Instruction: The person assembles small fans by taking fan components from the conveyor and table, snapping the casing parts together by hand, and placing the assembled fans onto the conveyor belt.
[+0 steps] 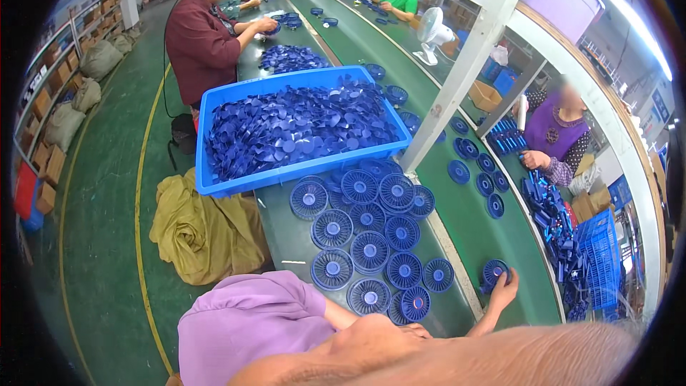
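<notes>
My right hand (504, 292) reaches over the green conveyor belt, its fingers closed on the rim of a round blue slotted plastic disc (492, 271). Only a few fingers of my left hand (416, 330) show, low by the near edge of the worktable, close to a slotted disc (415, 304) on the pile. The rest of that hand is hidden, so its grip cannot be made out. More round slotted discs (370, 250), each with a pale blue hub, lie overlapped and stacked on the table ahead of my hands.
Beyond the discs, a blue tray (300, 176) heaped with small blue plastic pieces rests on the worktable. A white post (464, 71) rises beside the belt (457, 214), which carries more discs. Co-workers stand ahead left and across the belt. An olive cloth (200, 236) lies left.
</notes>
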`<state>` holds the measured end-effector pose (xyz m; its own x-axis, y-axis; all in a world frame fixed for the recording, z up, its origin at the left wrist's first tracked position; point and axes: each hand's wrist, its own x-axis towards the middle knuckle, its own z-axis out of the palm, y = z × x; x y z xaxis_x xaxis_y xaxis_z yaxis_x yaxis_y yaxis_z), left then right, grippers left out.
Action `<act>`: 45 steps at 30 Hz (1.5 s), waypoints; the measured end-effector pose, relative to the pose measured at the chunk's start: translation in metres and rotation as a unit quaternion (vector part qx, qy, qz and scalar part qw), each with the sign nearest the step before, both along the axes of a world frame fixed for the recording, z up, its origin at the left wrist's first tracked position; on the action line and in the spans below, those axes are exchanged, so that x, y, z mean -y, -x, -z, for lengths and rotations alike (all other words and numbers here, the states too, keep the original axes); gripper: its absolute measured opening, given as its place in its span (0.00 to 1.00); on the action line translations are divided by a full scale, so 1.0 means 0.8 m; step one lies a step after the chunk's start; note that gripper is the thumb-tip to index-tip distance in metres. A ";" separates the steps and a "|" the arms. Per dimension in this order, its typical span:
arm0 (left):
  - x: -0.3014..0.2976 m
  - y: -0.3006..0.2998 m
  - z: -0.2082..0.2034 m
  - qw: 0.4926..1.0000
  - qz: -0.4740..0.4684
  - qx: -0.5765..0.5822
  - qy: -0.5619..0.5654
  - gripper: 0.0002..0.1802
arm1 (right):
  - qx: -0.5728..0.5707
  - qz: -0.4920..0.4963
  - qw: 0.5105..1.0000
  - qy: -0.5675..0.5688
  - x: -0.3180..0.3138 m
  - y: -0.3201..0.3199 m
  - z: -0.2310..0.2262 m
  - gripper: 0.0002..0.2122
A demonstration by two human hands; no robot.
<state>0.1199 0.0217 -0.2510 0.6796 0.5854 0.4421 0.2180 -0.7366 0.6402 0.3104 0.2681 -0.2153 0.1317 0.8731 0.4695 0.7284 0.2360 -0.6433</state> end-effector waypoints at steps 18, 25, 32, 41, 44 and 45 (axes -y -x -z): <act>0.002 0.007 -0.010 1.000 -0.002 0.001 0.022 0.11 | -0.314 -0.061 0.944 0.077 0.008 -0.104 -0.007 0.12; -0.001 -0.006 0.024 0.985 -0.033 0.111 0.127 0.12 | -0.102 -0.033 0.991 0.075 0.005 -0.135 0.046 0.11; 0.000 -0.001 0.005 0.999 0.003 0.031 0.008 0.12 | 0.047 -0.068 0.997 0.009 0.030 -0.100 0.031 0.22; 0.001 -0.006 0.023 0.985 -0.018 0.095 0.140 0.13 | 0.197 -0.017 0.980 -0.013 0.043 -0.069 0.025 0.30; -0.009 -0.012 0.047 0.995 -0.014 0.077 0.054 0.13 | 0.218 0.034 0.974 -0.043 0.055 -0.061 0.027 0.30; -0.012 -0.012 0.052 0.996 -0.007 0.078 0.051 0.13 | 0.236 0.064 0.967 -0.066 0.057 -0.062 0.029 0.30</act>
